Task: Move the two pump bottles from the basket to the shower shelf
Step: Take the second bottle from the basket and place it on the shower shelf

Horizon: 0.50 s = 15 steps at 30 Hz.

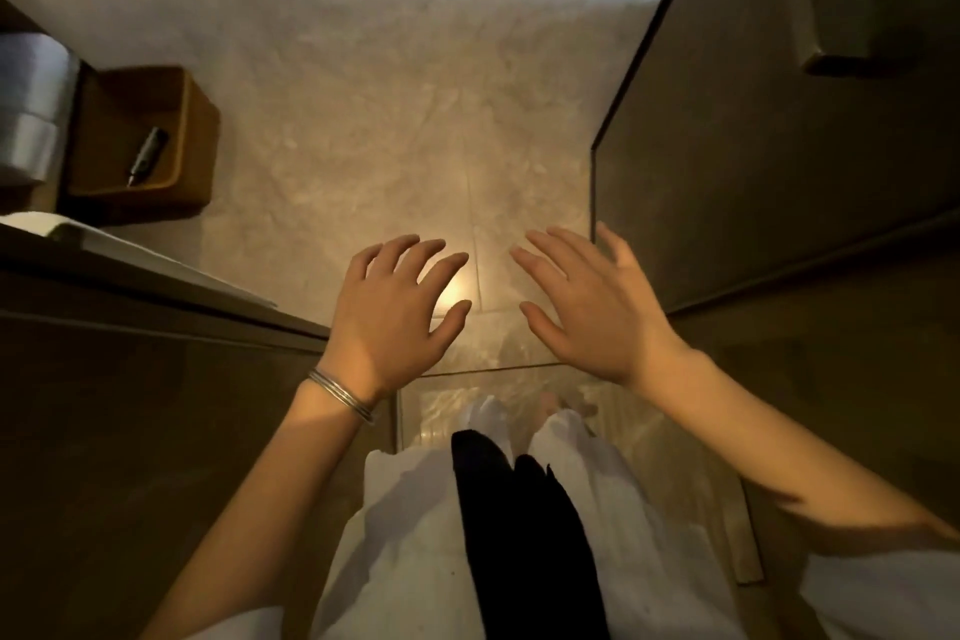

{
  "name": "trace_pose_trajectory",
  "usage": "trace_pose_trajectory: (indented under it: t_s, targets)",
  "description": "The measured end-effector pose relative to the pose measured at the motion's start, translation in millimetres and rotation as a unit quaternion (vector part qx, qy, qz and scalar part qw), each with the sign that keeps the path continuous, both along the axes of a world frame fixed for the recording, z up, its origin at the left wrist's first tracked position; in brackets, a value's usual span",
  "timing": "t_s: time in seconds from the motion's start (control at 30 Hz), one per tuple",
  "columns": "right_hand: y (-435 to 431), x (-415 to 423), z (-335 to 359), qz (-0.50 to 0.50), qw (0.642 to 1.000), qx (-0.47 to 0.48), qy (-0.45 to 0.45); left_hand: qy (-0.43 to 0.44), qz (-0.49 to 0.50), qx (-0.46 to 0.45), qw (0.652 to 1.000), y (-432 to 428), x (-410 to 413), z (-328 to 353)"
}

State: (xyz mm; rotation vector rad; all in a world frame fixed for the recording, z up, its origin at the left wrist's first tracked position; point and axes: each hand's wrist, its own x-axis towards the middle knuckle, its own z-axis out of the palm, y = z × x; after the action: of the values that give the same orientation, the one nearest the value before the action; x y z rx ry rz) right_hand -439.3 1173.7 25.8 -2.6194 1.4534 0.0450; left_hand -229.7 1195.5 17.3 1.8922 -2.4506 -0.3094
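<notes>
I look straight down at a marble bathroom floor. My left hand (395, 312), with silver bangles on its wrist, and my right hand (587, 307) hover side by side over the floor, palms down, fingers spread, holding nothing. A brown basket (192, 140) stands on the floor at the left. A small dark tube-like item (147, 156) lies inside it. No pump bottle shows in the basket or anywhere else. No shower shelf is visible.
A glass shower panel (727, 146) rises on the right, its edge close to my right hand. A dark cabinet with a pale counter edge (130, 250) runs along the left, a metal bin (31, 109) behind it. My white clothing fills the bottom.
</notes>
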Motion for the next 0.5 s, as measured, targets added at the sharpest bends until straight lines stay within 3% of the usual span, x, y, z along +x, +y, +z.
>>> trace_pose_trajectory:
  t_s: [0.5]
  targets:
    - [-204, 101, 21, 0.18, 0.981, -0.035, -0.066, -0.014, 0.216, -0.074, 0.973, -98, 75, 20]
